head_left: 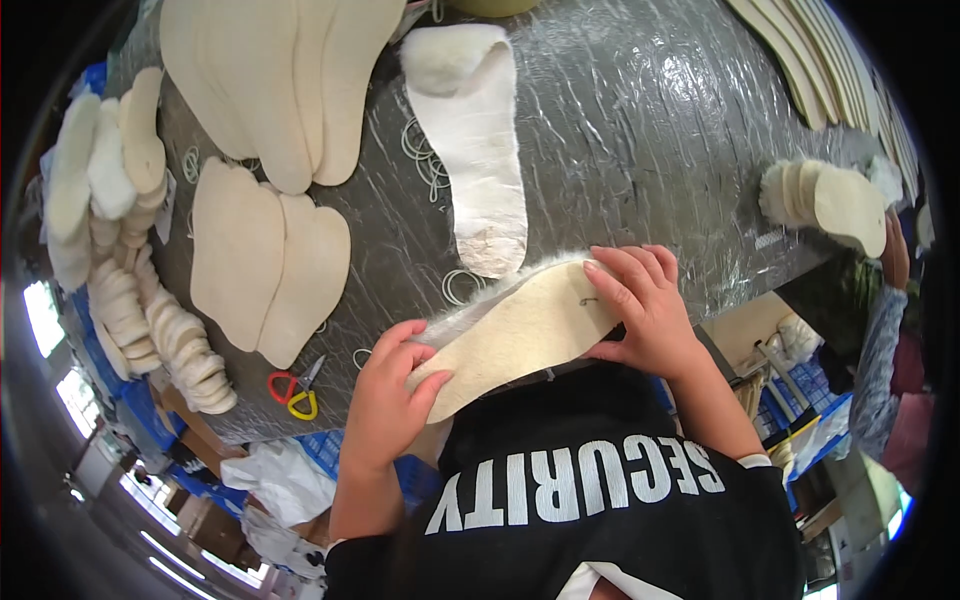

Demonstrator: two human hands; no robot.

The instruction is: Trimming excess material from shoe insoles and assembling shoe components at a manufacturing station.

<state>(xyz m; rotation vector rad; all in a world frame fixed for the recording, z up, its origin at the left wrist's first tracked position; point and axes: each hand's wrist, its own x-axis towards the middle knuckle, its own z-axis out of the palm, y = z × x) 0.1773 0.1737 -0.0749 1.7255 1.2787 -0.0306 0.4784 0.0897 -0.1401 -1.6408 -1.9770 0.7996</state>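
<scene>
A cream insole (520, 335) with a fluffy white edge along its far side is held between my two hands, just in front of my body at the table's near edge. My left hand (388, 400) is closed on its left end, thumb on the cream face. Its right end is gripped by my right hand (645, 315), with fingers over the far edge and the thumb below. Just beyond lies a white fleece insole (482, 170), its far end folded over and its near end close to the held one. Thin looped cords (462, 287) lie beside it.
Scissors (296, 393) with red and yellow handles lie left of my left hand. Cream insoles (235, 260) lie at left, larger ones (280, 90) behind. Stacks (190, 360) line the left edge; others (845, 205) stand at right, near another person's hand (895, 255).
</scene>
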